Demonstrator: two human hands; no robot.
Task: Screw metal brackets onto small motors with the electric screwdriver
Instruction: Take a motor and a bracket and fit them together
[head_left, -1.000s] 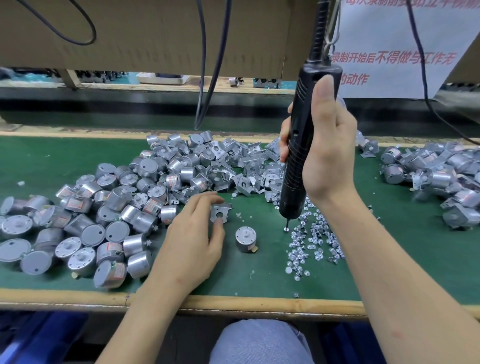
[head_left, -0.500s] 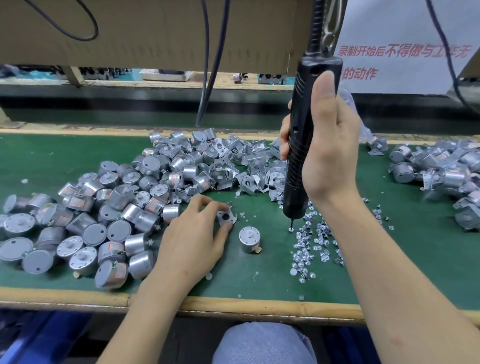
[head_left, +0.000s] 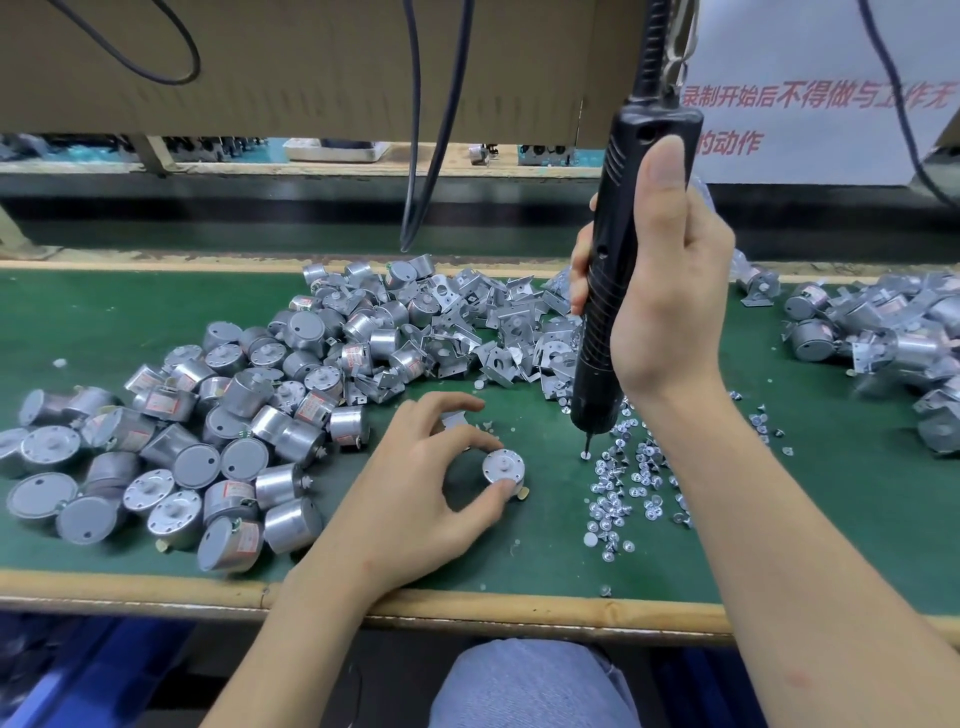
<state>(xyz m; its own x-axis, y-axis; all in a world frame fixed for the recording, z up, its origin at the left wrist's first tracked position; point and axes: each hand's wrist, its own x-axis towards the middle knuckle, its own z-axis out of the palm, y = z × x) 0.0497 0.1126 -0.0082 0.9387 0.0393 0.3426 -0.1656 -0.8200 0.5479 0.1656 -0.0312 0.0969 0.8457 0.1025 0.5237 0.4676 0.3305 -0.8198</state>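
left hand (head_left: 415, 483) fingers pinched a bare motor (head_left: 503, 464), right hand (head_left: 670, 301) fingers clamped the electric screwdriver (head_left: 597, 353) over a screw (head_left: 586, 455), few bracketed motors (head_left: 857, 338) done, big pile (head_left: 234, 415) left to go

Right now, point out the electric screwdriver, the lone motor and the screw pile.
electric screwdriver (head_left: 597, 364), head view, lower barrel.
lone motor (head_left: 503, 462), head view, top face.
screw pile (head_left: 631, 491), head view, heap's middle.
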